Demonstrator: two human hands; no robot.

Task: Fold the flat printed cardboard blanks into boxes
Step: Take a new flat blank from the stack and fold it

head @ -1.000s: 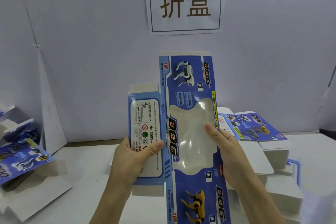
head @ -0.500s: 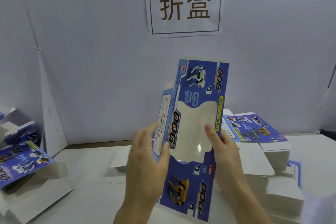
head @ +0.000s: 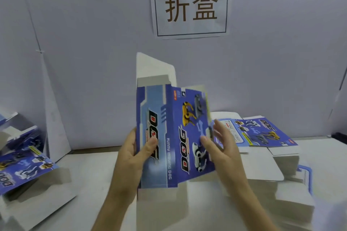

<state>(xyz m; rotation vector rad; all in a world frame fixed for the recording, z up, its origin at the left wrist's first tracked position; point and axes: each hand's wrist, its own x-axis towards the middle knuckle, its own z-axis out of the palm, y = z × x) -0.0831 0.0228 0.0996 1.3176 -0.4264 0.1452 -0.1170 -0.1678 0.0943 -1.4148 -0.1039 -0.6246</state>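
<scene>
A paper sign [head: 190, 6] with two large characters hangs on the pale wall behind the surface [head: 90, 165]. Toward the far right corner lies a stack of flat blanks [head: 262, 135], printed side up, with more white card piled below it along the right edge. At the left edge sits a heap of blue printed boxes [head: 24, 163], and a tall white card wedge [head: 54, 118] leans against the wall just behind it.

The cardboard blank [head: 180, 137] is held upright in the air above the middle of the surface. Its blue printed face is toward the camera and partly creased along a vertical fold, with white flaps at top and bottom. It hides the near edge of the stack.

The left hand [head: 131, 155] grips the blank's left edge, thumb [head: 150, 145] pressed on the printed face and the other digits hidden behind. The right hand [head: 223, 146] is at the blank's right edge with its fingers [head: 218, 127] straight and spread, holding nothing. It is blurred, so contact with the card cannot be told.
</scene>
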